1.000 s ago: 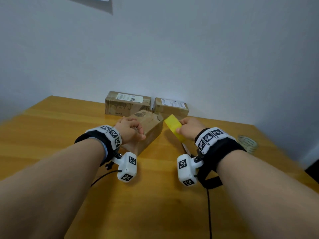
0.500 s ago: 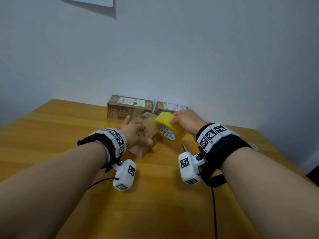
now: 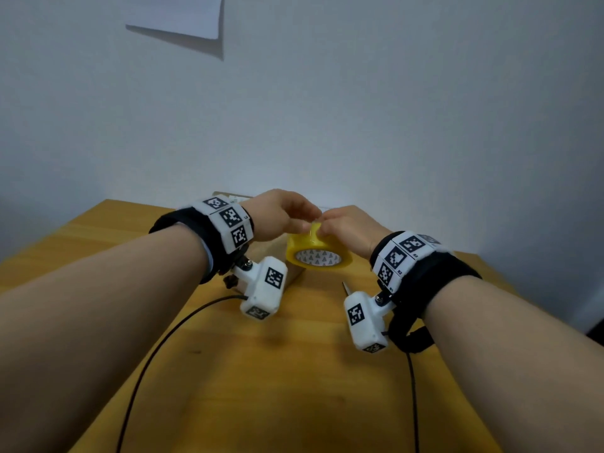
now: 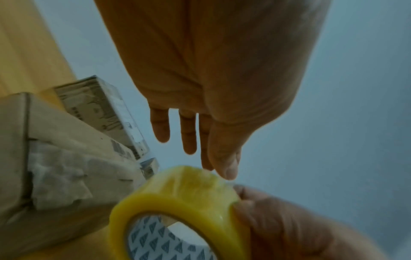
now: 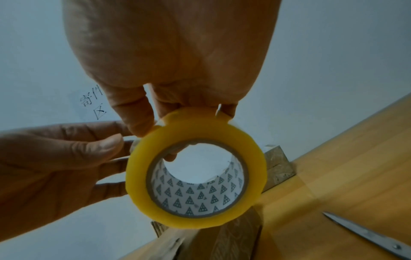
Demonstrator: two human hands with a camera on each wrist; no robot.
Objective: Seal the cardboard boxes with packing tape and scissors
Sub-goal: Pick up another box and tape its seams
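Note:
My right hand [image 3: 343, 228] holds the yellow tape roll [image 3: 318, 253] up above the table, thumb and fingers pinching its top rim, one finger inside the core [image 5: 171, 156]. My left hand [image 3: 281, 215] meets it from the left with fairly straight fingers [image 4: 189, 133]; its thumb tip [image 4: 229, 171] touches the roll's outer face [image 4: 177, 198]. A cardboard box [image 4: 66, 167] with torn old tape lies on the table under the hands, mostly hidden in the head view. The scissors [image 5: 367, 234] lie to the right of that box; only their tip [image 3: 346, 287] shows in the head view.
Two more cardboard boxes [image 4: 100, 112] stand against the wall behind the hands. The wooden table [image 3: 261, 387] reaches to the wall. Black cables [image 3: 157, 354] hang from both wrist cameras over the near tabletop. A paper sheet [image 3: 183, 14] hangs on the wall.
My left hand let go of the box and rose to the roll. My right hand lifted the roll higher and turned it, so its core faces me.

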